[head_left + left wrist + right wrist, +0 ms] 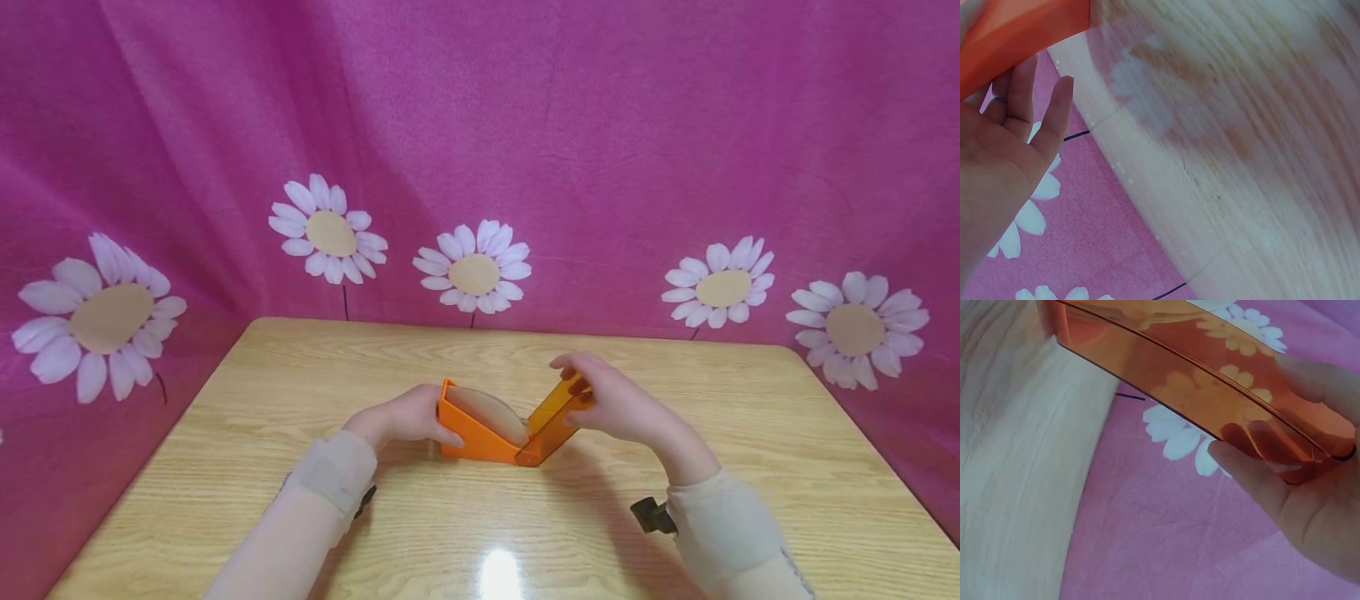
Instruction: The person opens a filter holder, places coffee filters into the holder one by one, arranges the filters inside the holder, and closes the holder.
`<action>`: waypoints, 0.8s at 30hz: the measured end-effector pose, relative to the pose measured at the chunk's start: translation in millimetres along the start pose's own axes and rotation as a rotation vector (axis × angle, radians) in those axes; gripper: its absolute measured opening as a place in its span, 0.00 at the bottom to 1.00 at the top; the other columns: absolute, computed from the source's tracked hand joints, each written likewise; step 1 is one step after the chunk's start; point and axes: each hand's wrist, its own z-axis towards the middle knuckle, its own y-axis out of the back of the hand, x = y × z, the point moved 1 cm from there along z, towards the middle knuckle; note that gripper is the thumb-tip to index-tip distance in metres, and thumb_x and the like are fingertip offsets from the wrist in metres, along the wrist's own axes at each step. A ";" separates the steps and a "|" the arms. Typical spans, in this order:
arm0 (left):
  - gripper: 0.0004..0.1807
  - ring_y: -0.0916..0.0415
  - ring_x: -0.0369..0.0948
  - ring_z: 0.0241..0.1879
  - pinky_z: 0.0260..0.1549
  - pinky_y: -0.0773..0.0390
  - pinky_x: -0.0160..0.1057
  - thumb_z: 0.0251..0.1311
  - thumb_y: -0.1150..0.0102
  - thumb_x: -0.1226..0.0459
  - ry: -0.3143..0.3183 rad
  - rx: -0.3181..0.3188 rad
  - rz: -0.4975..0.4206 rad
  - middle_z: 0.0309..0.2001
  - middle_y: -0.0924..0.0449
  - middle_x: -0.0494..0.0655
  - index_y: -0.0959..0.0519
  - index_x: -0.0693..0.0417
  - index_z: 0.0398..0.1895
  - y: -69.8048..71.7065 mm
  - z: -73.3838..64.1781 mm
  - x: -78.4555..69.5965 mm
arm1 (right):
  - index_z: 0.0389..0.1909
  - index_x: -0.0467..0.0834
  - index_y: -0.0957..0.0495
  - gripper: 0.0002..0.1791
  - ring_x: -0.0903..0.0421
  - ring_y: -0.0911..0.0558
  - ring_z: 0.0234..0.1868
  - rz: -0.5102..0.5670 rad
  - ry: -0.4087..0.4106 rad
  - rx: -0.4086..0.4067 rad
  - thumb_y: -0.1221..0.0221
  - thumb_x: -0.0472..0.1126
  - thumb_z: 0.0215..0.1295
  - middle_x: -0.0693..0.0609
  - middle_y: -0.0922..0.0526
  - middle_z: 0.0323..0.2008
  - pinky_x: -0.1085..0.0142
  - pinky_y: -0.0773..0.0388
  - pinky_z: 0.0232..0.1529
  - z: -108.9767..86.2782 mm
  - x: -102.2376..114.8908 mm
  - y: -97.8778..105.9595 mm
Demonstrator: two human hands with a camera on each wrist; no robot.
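Note:
An orange wedge-shaped box [480, 442] stands on the table, its see-through amber lid [553, 421] swung up and to the right on a hinge at the low end. Inside stand thin brown sheets with a rounded top edge [491, 410], perhaps paper filters. My left hand [411, 415] grips the tall left end of the box, thumb on the near side; in the left wrist view part of the orange box [1029, 34] shows above the fingers. My right hand [618, 402] holds the lid's free end, and the right wrist view shows the lid [1166, 381] between thumb and fingers.
The light wooden table [300, 500] has a glare spot near its front. A magenta cloth with large white daisies [600, 150] hangs behind and along both sides. Each wrist wears a pale band, with a small black piece [652, 515] at the right one.

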 end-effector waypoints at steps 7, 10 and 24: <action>0.19 0.27 0.38 0.37 0.46 0.28 0.38 0.47 0.30 0.65 0.001 -0.002 -0.001 0.37 0.21 0.39 0.24 0.50 0.44 0.7 0.4 2.2 | 0.54 0.33 0.36 0.30 0.45 0.21 0.48 0.157 -0.039 -0.051 0.34 0.33 0.51 0.38 0.22 0.44 0.55 0.23 0.51 5.4 -3.3 -12.0; 0.20 0.27 0.38 0.37 0.46 0.28 0.38 0.47 0.30 0.64 -0.006 -0.002 0.003 0.37 0.21 0.39 0.24 0.50 0.44 0.5 1.2 2.9 | 0.51 0.33 0.35 0.29 0.46 0.22 0.49 0.210 -0.061 -0.067 0.33 0.35 0.51 0.39 0.22 0.45 0.56 0.24 0.52 8.4 -1.4 -18.1; 0.20 0.27 0.38 0.37 0.46 0.28 0.37 0.47 0.30 0.64 -0.002 -0.002 0.004 0.37 0.21 0.40 0.25 0.50 0.45 0.5 0.2 1.3 | 0.46 0.36 0.29 0.23 0.48 0.20 0.46 0.245 -0.076 -0.130 0.32 0.37 0.51 0.42 0.20 0.42 0.56 0.23 0.50 17.1 0.6 -37.4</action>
